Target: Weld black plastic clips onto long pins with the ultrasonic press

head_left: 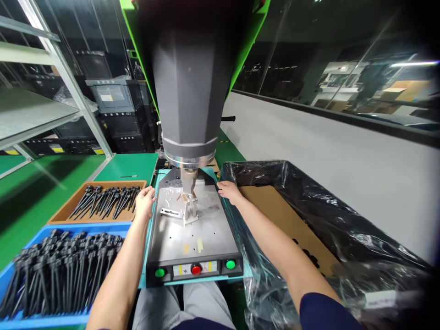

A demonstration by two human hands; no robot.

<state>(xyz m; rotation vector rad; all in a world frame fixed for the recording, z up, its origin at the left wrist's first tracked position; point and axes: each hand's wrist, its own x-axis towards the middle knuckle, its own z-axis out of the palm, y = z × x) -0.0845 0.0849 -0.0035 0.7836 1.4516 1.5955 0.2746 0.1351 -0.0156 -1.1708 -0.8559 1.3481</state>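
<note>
- Placement looks sound: the left hand (145, 201), loosely curled, sits at the left edge of the press baseplate (165, 247), and the right hand (229, 191) at the opposite edge; whether either grips it, I cannot tell.
- Metal fixture (191, 215) stands between the hands, beneath the press tool (188, 181), so fingertips are best kept out at the edges.
- Black stalked parts (113, 201) lie beside the left hand in a brown tray (60, 215); that wrist should avoid them.

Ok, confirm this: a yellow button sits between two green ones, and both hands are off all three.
No: the head view shows a red button between the two green buttons, not yellow. The left hand and right hand are off all three.
</note>
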